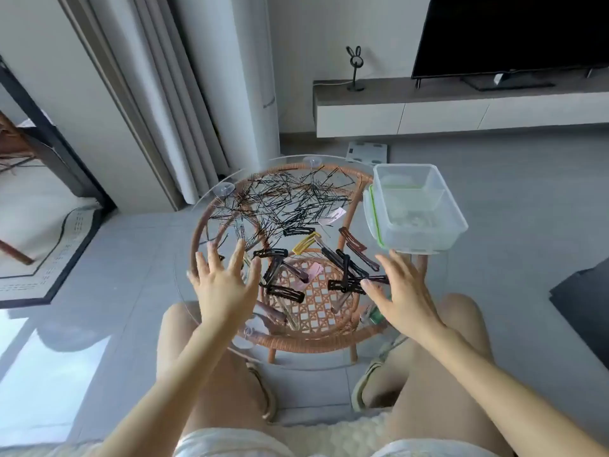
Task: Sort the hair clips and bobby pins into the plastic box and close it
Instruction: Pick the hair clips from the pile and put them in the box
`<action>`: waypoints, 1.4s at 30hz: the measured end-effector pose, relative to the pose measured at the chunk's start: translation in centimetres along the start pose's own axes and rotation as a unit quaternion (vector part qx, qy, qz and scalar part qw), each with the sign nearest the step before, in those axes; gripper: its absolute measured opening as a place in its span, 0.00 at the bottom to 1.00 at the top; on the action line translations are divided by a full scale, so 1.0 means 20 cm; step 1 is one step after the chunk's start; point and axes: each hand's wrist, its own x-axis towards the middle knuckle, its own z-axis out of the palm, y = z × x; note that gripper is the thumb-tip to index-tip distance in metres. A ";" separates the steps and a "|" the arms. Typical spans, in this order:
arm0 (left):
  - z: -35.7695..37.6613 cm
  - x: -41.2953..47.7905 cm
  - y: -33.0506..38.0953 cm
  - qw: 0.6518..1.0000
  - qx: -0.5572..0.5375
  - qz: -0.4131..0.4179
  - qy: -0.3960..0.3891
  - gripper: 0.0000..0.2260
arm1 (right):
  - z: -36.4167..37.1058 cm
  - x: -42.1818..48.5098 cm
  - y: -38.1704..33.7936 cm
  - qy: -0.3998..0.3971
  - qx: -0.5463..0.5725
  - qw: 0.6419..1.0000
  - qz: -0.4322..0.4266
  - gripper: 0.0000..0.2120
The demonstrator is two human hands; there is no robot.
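A clear plastic box (451,222) with a divider stands open at the right edge of a round glass table (197,311), on top of its green-sealed lid (372,219). Black bobby pins (280,199) lie scattered over the far half of the glass. Black, brown, yellow and pink hair clips (346,268) lie on the near half. My left hand (224,285) hovers over the near left of the table with fingers spread. My right hand (402,291) hovers at the near right, just below the box, fingers apart. Neither hand holds anything.
The glass top rests on a rattan frame (306,339). My bare knees sit under the table's near edge. A TV stand (461,103) with a television is at the back right, curtains at the back left, a rug on the left floor.
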 end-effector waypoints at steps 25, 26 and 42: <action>0.20 0.25 -0.07 0.992 0.078 -0.093 -0.044 0.27 | 0.17 0.60 -0.28 -0.022 -0.058 0.997 0.046 0.27; 0.21 0.25 -0.03 0.994 0.072 -0.072 -0.042 0.27 | 0.19 0.62 -0.30 -0.023 -0.076 0.996 0.049 0.28; 0.11 0.22 0.29 0.967 -0.248 0.037 -0.043 0.15 | 0.04 0.45 -0.48 -0.086 0.117 0.989 -0.039 0.19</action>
